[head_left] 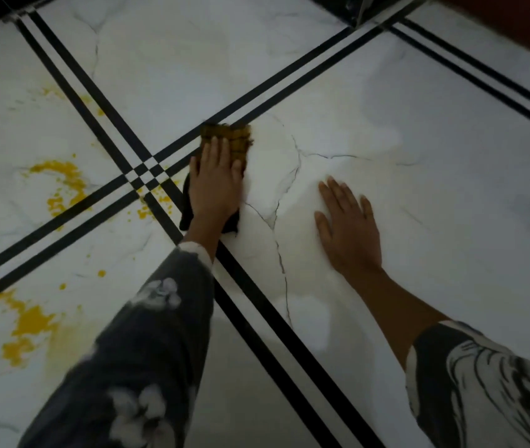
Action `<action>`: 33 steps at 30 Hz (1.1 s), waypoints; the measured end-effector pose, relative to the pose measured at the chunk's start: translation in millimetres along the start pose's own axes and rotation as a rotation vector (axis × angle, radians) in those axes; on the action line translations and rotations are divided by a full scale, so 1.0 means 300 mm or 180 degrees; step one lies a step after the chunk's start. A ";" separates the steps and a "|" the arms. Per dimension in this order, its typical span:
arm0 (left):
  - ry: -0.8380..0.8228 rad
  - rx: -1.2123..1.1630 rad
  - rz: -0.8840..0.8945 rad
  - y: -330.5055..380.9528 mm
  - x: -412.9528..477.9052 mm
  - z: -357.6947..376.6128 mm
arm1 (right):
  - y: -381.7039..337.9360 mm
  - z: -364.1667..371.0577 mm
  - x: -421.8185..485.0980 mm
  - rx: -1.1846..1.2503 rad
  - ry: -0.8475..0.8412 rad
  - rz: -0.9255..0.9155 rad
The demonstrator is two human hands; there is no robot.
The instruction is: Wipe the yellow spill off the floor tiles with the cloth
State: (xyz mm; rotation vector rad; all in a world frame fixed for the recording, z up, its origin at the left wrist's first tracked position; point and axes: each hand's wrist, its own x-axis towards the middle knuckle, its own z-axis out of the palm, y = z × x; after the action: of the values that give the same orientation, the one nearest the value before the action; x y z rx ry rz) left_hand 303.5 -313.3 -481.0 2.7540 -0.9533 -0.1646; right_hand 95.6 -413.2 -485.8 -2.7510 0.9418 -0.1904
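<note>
The bright yellow splattered spill (63,185) lies in patches on the left white marble-look floor tiles (166,66). The next strokes should, I judge, sweep leftward across the black double border lines (142,173) with steady pressure, turning to a cleaner face first. The dark, yellow-stained cloth (234,139) sits just right of the crossing, under the left hand (215,185), whose straight fingers press it flat. The right hand (349,231) rests spread on bare tile, holding nothing

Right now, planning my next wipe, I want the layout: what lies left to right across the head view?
yellow spill → black line crossing → left hand pressing the cloth → right hand, fingers spread flat.
</note>
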 end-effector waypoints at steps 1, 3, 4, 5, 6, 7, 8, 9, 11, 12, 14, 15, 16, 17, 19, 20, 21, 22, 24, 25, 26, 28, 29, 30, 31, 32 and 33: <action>0.0104 -0.0055 -0.0371 -0.020 -0.058 0.001 | 0.000 0.001 0.002 -0.0004 -0.0010 0.0003; 0.0282 0.0008 -0.0830 0.004 -0.208 0.011 | -0.002 0.001 0.002 -0.0002 -0.0030 0.0021; 0.0309 0.0064 -0.0842 0.040 -0.271 0.021 | -0.001 0.001 0.000 -0.0009 -0.0049 0.0029; 0.0267 0.0091 -0.0743 0.077 -0.309 0.027 | -0.002 -0.002 0.000 -0.0014 -0.0074 0.0026; 0.0183 0.0091 -0.0598 0.102 -0.324 0.032 | -0.005 -0.005 0.000 0.0001 -0.0099 0.0016; 0.0081 0.0064 -0.0424 0.120 -0.307 0.032 | -0.003 -0.009 0.003 0.0025 -0.0114 0.0014; -0.0021 0.0063 -0.0229 0.122 -0.271 0.027 | -0.001 -0.012 0.005 0.0040 -0.0129 0.0012; -0.0066 0.0059 -0.0046 0.099 -0.227 0.017 | -0.003 -0.014 0.005 0.0031 -0.0130 -0.0008; -0.0022 0.0080 0.0026 0.002 -0.145 -0.007 | -0.003 -0.007 0.002 0.0017 -0.0125 -0.0050; 0.0054 0.0063 -0.0136 -0.064 -0.132 -0.019 | 0.001 -0.008 -0.001 0.0022 -0.0104 -0.0038; 0.0276 -0.0018 -0.0746 -0.216 -0.193 -0.053 | -0.022 -0.010 0.003 0.0081 -0.0007 0.0102; 0.0361 -0.0093 -0.1080 -0.267 -0.250 -0.065 | -0.053 -0.017 0.015 0.0192 0.0080 0.0291; 0.0426 -0.0135 -0.1377 -0.300 -0.321 -0.074 | -0.117 -0.021 0.033 0.0338 0.0191 0.0456; 0.0460 -0.0128 -0.1571 -0.293 -0.392 -0.073 | -0.187 -0.021 0.051 0.0477 0.0289 0.0498; 0.0410 -0.0078 -0.1531 -0.240 -0.490 -0.056 | -0.372 -0.003 0.062 0.0685 0.0166 0.0187; 0.0328 -0.0057 -0.1321 -0.225 -0.501 -0.050 | -0.467 0.018 0.058 0.0690 0.0009 -0.0053; 0.0244 0.0000 -0.1030 -0.216 -0.482 -0.051 | -0.530 0.039 0.047 0.0647 -0.0123 -0.0233; 0.0155 0.0066 -0.0757 -0.254 -0.443 -0.064 | -0.592 0.064 0.038 0.0572 -0.0211 -0.0375; 0.0103 0.0264 -0.0549 -0.388 -0.361 -0.098 | -0.642 0.117 0.018 0.0367 -0.0326 -0.0536; 0.0125 0.0334 -0.0678 -0.482 -0.334 -0.116 | -0.658 0.143 0.012 0.0265 -0.0362 -0.0634; 0.0159 0.0338 -0.0859 -0.569 -0.331 -0.132 | -0.664 0.163 0.002 0.0147 -0.0391 -0.0739; 0.0189 0.0238 -0.1138 -0.693 -0.391 -0.160 | -0.672 0.181 -0.001 -0.0027 -0.0458 -0.0849; 0.0246 0.0236 -0.1209 -0.708 -0.436 -0.163 | -0.674 0.185 0.002 -0.0040 -0.0471 -0.0820; 0.0286 0.0296 -0.1249 -0.686 -0.486 -0.153 | -0.670 0.183 0.003 -0.0026 -0.0446 -0.0793; 0.0314 0.0340 -0.1299 -0.646 -0.541 -0.143 | -0.674 0.177 0.001 -0.0019 -0.0431 -0.0797; 0.0301 0.0276 -0.1280 -0.593 -0.587 -0.124 | -0.673 0.173 0.001 -0.0022 -0.0425 -0.0803; 0.0251 0.0198 -0.1118 -0.542 -0.613 -0.111 | -0.671 0.170 0.001 -0.0041 -0.0445 -0.0803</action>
State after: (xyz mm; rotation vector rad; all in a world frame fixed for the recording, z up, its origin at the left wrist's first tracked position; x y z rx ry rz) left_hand 262.3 -69.1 -482.4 2.9388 -0.4560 -0.0828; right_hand 224.1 -250.1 -483.6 -2.8446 0.5620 -0.0323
